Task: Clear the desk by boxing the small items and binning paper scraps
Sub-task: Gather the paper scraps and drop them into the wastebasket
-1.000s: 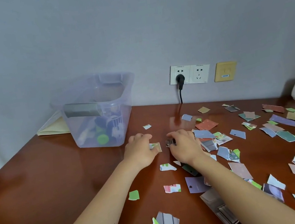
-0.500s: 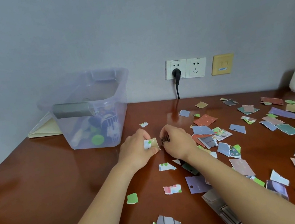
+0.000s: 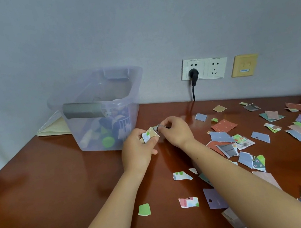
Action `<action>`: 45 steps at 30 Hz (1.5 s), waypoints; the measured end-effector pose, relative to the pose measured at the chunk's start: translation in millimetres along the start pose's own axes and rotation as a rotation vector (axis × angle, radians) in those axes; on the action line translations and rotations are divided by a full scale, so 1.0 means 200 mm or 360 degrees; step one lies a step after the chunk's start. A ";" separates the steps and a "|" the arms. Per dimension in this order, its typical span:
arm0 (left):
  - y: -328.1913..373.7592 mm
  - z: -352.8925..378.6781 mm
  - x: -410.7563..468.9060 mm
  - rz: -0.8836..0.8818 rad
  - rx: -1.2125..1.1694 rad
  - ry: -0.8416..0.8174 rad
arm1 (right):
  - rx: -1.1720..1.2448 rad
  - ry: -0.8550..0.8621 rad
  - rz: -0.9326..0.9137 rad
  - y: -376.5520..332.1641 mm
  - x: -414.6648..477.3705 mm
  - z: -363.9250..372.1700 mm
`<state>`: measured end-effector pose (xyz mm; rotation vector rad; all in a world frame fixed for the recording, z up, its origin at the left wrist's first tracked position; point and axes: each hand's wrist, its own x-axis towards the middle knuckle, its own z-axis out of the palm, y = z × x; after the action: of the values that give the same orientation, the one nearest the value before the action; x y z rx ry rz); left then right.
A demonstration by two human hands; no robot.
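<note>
The table (image 3: 39, 192) is glossy reddish-brown wood that mirrors the wall. On its far left stands a clear plastic box (image 3: 137, 98), rectangular with rounded corners and a flat grey handle (image 3: 83, 110) across the near rim. Small items lie jumbled inside, among them a round green cap (image 3: 108, 141).

Just right of the box, both hands are raised a little above the table. The left hand (image 3: 139, 151) curls its fingers (image 3: 135, 134) and thumb around a few torn scraps (image 3: 149, 135): thin, ragged-edged paper in tan, white and green. The right hand (image 3: 177, 132) pinches a small grey piece (image 3: 159, 127) between its fingertips (image 3: 167, 123). This piece touches the top edge of the scraps in the left hand, and I cannot tell what it is made of.

Loose paper scraps (image 3: 224, 125) cover the right half of the table, flat and irregular in brick red, lilac, teal and pink. A few lie near the forearms, including a green one (image 3: 144, 209) and a purple one (image 3: 214, 198) with a punched hole.

A cream pad (image 3: 54, 128) lies behind the box. On the wall, a black plug (image 3: 193, 74) sits in white sockets (image 3: 215, 68).
</note>
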<state>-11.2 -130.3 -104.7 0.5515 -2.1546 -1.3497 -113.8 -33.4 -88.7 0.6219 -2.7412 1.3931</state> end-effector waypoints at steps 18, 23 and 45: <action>-0.02 0.02 0.01 -0.0019 0.0037 0.0070 | -0.0296 -0.0065 0.0180 -0.04 0.13 0.11; -0.02 0.03 0.01 -0.0010 0.0067 0.0066 | -0.0242 -0.0087 0.0210 -0.04 0.13 0.10; 0.01 0.02 -0.01 0.0114 -0.0321 -0.0046 | 0.0801 0.0081 0.0341 -0.09 -0.14 -0.10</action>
<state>-12.9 -125.4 -105.6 0.3740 -2.0105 -1.5213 -84.6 -18.4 -67.7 0.2896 -2.4759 2.1409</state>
